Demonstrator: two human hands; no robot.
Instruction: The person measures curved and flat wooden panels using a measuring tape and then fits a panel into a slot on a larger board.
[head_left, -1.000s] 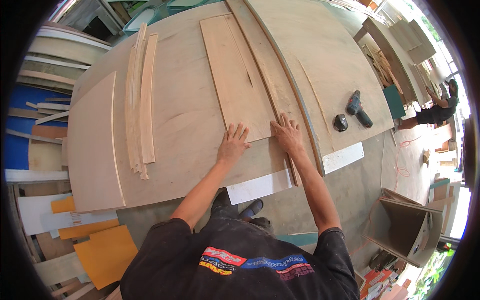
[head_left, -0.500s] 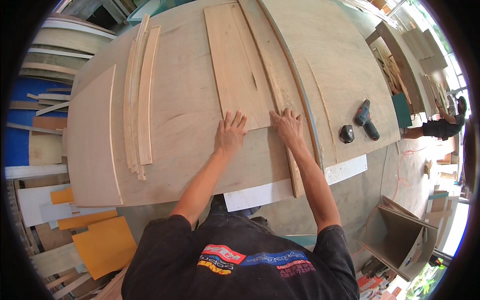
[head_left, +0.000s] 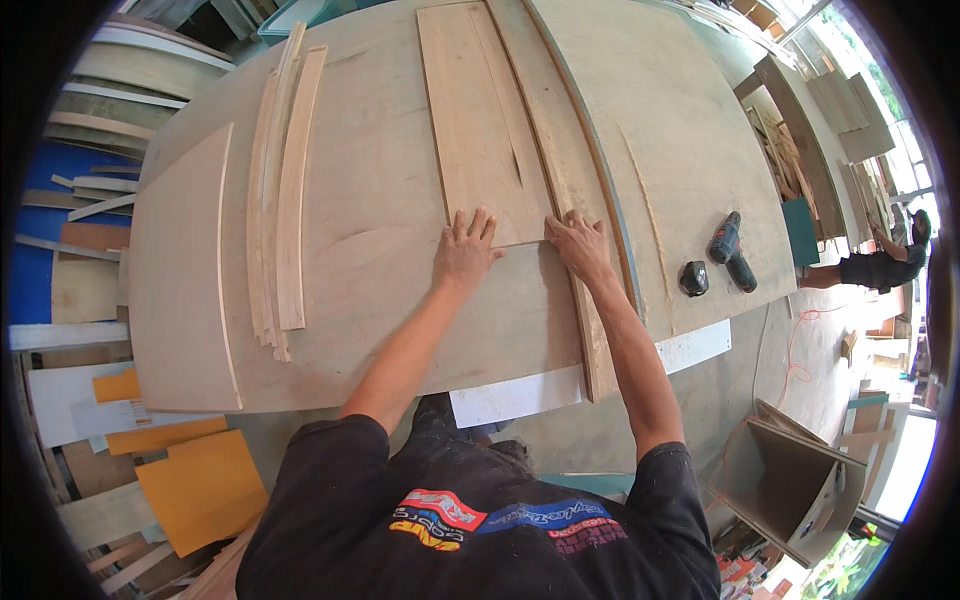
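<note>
A wide, flat wooden board (head_left: 475,120) lies lengthwise away from me on the big plywood-topped table (head_left: 370,290). My left hand (head_left: 468,250) rests on its near left corner, fingers spread and thumb by the near edge. At the near right corner is my right hand (head_left: 582,246), its fingers bent but apart over a long wooden strip (head_left: 597,355) that runs along the board's right side. A dark split-like line shows in the board's right half. The strip's near end sticks out past the table edge, and my right hand and forearm hide part of it.
Thin wooden strips (head_left: 292,200) and a plywood sheet (head_left: 190,290) lie left. A dark-edged long strip (head_left: 590,130) runs right of the board. Further right are a cordless drill (head_left: 733,250) and a black battery-like block (head_left: 694,279). Another person (head_left: 885,262) stands at far right.
The board has slid slightly away from me along the strip, and my left hand has moved forward with it. My right hand stays at the board's corner and the strip.
</note>
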